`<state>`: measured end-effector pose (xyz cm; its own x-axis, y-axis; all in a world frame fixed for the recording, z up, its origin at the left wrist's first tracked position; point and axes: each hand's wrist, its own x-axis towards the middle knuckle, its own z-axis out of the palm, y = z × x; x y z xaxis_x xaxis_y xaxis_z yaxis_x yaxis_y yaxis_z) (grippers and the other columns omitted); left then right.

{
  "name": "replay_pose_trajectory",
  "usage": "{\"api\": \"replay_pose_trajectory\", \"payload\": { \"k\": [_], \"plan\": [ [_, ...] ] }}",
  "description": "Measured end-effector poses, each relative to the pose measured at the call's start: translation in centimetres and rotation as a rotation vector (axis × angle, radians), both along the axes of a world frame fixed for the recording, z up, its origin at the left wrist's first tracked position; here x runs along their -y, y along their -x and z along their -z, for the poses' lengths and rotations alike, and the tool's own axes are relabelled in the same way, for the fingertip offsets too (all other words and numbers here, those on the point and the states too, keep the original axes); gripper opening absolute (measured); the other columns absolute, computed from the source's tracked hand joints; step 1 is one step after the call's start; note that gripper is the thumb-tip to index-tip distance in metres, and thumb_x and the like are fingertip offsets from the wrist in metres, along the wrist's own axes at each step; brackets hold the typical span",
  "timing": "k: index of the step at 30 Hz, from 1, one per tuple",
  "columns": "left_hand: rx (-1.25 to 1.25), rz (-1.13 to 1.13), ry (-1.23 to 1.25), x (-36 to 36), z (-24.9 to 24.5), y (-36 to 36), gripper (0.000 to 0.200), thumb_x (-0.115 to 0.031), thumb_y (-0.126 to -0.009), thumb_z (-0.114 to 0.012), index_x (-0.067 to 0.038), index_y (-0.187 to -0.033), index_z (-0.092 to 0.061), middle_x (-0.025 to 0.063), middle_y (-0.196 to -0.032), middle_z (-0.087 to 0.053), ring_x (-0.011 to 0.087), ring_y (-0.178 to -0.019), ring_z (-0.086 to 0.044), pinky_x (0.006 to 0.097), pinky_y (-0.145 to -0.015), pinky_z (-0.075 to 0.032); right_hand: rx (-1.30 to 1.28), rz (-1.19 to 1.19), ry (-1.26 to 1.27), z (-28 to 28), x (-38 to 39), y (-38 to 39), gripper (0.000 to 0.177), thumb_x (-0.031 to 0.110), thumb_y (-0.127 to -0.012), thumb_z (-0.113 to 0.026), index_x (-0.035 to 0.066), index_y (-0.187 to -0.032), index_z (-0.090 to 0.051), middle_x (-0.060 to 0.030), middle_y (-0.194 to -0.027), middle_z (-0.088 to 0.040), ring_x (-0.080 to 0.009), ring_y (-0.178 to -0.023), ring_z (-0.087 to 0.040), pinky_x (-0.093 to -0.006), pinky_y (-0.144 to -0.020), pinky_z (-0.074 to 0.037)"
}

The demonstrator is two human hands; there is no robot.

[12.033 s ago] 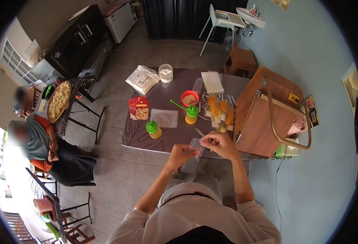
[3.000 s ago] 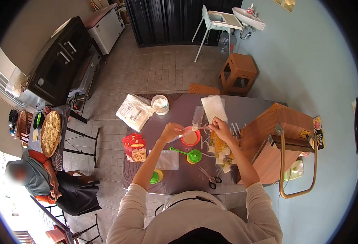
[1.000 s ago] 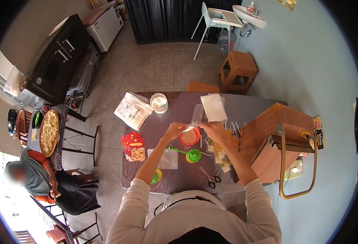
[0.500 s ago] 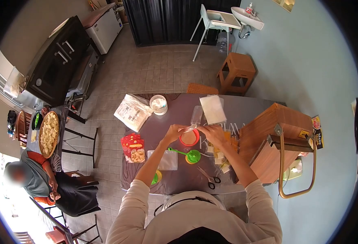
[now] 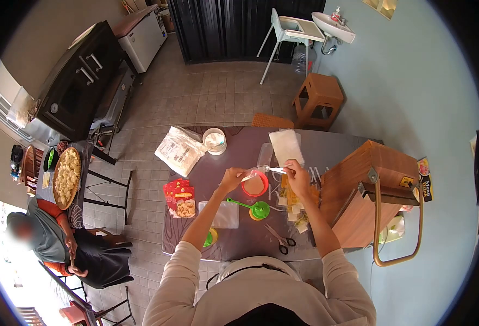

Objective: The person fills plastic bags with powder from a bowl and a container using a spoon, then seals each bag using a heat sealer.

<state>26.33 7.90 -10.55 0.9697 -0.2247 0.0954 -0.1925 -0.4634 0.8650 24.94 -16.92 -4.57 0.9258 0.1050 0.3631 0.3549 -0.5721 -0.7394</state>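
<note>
Tiled kitchen seen from above, with a dark table (image 5: 238, 155) crowded with packing supplies.

White lettering on the table is mostly covered and cannot be read, and the print on the red snack packet (image 5: 178, 196) is too small to make out. The left hand (image 5: 232, 177) has its grip pinched shut on a small clear pouch (image 5: 254, 173), held just above an orange bowl (image 5: 254, 186). The right hand (image 5: 297, 177) has a narrow, closed grip on a thin white utensil (image 5: 276, 170) whose tip meets the pouch. A green-capped bottle (image 5: 259, 209) and scissors (image 5: 283, 239) lie nearer the person.
</note>
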Motion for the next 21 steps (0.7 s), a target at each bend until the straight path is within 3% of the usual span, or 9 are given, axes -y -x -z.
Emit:
{"api": "replay_pose_trajectory", "payload": {
  "k": [2, 4, 6, 7, 9, 12, 16, 18, 21],
  "plan": [
    [0.017, -0.052, 0.029, -0.6, -0.1, 0.3, 0.019, -0.017, -0.08, -0.06, -0.005, -0.093, -0.065, 0.0154, -0.08, -0.064, 0.0213, -0.067, -0.063, 0.0305, -0.061, -0.047, -0.055, 0.179, 0.013, 1.9, 0.1, 0.8, 0.016, 0.015, -0.078, -0.059, 0.014, -0.093, -0.054, -0.0036, -0.072, -0.064, -0.0245, -0.06, -0.061, -0.0328, -0.051, -0.044],
    [0.034, -0.091, 0.06, -1.0, -0.4, 0.6, 0.019, -0.017, -0.081, -0.061, -0.003, -0.093, -0.065, 0.0134, -0.078, -0.065, 0.0181, -0.066, -0.062, 0.029, -0.059, -0.046, -0.053, 0.147, 0.096, 6.1, -0.2, 1.5, 0.014, 0.014, -0.079, -0.059, 0.013, -0.092, -0.053, -0.0033, -0.073, -0.065, -0.0224, -0.06, -0.062, -0.0319, -0.051, -0.044],
    [-0.103, -0.219, 0.398, -1.4, -0.8, 0.8, 0.021, -0.016, -0.084, -0.059, 0.001, -0.095, -0.063, 0.0051, -0.081, -0.066, 0.0106, -0.071, -0.059, 0.0238, -0.063, -0.046, -0.052, 0.117, 0.176, 7.5, -0.9, 2.6, 0.013, 0.014, -0.08, -0.059, 0.012, -0.091, -0.052, -0.003, -0.075, -0.065, -0.0203, -0.06, -0.062, -0.0311, -0.05, -0.044],
    [-0.1, -0.216, 0.393, -1.4, -1.5, 0.9, 0.021, -0.016, -0.084, -0.059, 0.001, -0.095, -0.063, 0.0051, -0.081, -0.066, 0.0106, -0.071, -0.059, 0.0238, -0.063, -0.046, -0.08, 0.094, 0.229, 7.4, -2.0, 3.3, 0.013, 0.017, -0.08, -0.059, 0.013, -0.091, -0.053, -0.0036, -0.073, -0.064, -0.0219, -0.061, -0.061, -0.0331, -0.052, -0.044],
    [-0.114, -0.206, 0.902, -1.3, -3.4, 1.7, 0.024, -0.017, -0.086, -0.056, 0.003, -0.099, -0.061, 0.0004, -0.088, -0.062, 0.0072, -0.079, -0.056, 0.0209, -0.071, -0.044, -0.109, 0.067, 0.28, 7.1, -3.3, 3.7, 0.014, 0.019, -0.079, -0.059, 0.014, -0.091, -0.054, -0.0042, -0.072, -0.063, -0.0234, -0.063, -0.06, -0.0351, -0.054, -0.044],
    [-0.099, -0.2, 0.924, -1.3, -6.1, 2.7, 0.025, -0.018, -0.087, -0.055, 0.003, -0.102, -0.06, 0.0024, -0.093, -0.062, 0.0076, -0.085, -0.055, 0.0211, -0.078, -0.042, -0.052, 0.059, 0.404, 7.3, -4.0, 3.3, 0.018, 0.028, -0.077, -0.061, 0.015, -0.089, -0.057, -0.0081, -0.08, -0.06, -0.0277, -0.076, -0.056, -0.0383, -0.061, -0.044],
    [-0.057, -0.156, 0.904, -0.9, -7.8, 2.9, 0.025, -0.018, -0.086, -0.056, 0.002, -0.101, -0.06, 0.0025, -0.093, -0.062, 0.0078, -0.086, -0.055, 0.0218, -0.078, -0.042, 0.068, 0.12, 0.598, 1.7, -4.8, 2.5, 0.019, 0.024, -0.075, -0.063, 0.011, -0.088, -0.058, -0.0083, -0.089, -0.059, -0.0272, -0.084, -0.056, -0.0362, -0.067, -0.044],
    [-0.078, -0.159, 0.922, -0.5, -6.4, 2.3, 0.025, -0.018, -0.086, -0.056, 0.002, -0.101, -0.06, 0.0024, -0.093, -0.062, 0.0078, -0.086, -0.055, 0.022, -0.079, -0.041, 0.033, -0.101, -0.062, -0.2, -5.1, 0.9, 0.022, 0.022, -0.076, -0.062, 0.008, -0.093, -0.059, -0.0095, -0.094, -0.058, -0.028, -0.088, -0.055, -0.0355, -0.073, -0.044],
    [-0.106, -0.139, 0.942, 1.5, -5.8, 1.9, 0.025, -0.018, -0.086, -0.056, 0.001, -0.102, -0.061, 0.0021, -0.093, -0.062, 0.0073, -0.085, -0.054, 0.0218, -0.078, -0.041, 0.004, -0.174, -0.197, -6.0, -6.5, 1.1, 0.021, 0.017, -0.076, -0.062, 0.006, -0.093, -0.06, -0.0095, -0.092, -0.059, -0.0282, -0.086, -0.056, -0.035, -0.073, -0.044]
  ]
}}
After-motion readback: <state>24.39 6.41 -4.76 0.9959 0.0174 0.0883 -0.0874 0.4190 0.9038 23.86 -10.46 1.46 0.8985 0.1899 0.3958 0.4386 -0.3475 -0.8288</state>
